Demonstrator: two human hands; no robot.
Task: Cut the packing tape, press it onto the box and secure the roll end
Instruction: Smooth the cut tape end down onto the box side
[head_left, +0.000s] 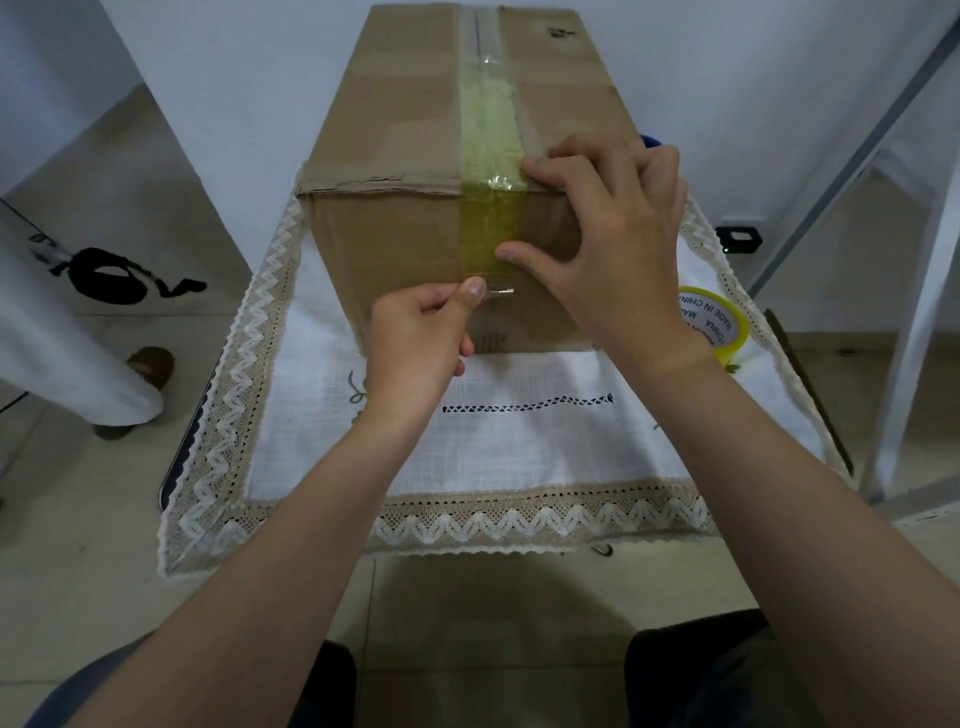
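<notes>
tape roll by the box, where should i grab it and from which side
Probably by the outer rim, from above and the right. The tape roll stands tilted on edge on the tablecloth, right of the box and partly behind the right hand wrist. Only its upper rim and printed core show, so a thumb could hook through the core.

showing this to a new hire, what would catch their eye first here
The tall cardboard box in the middle of the lace-edged cloth, with yellowish tape running over its top and down the near face. Both hands work that strip: the left hand pinches its lower end, the right hand presses it. The tape roll stands at the right.
</notes>
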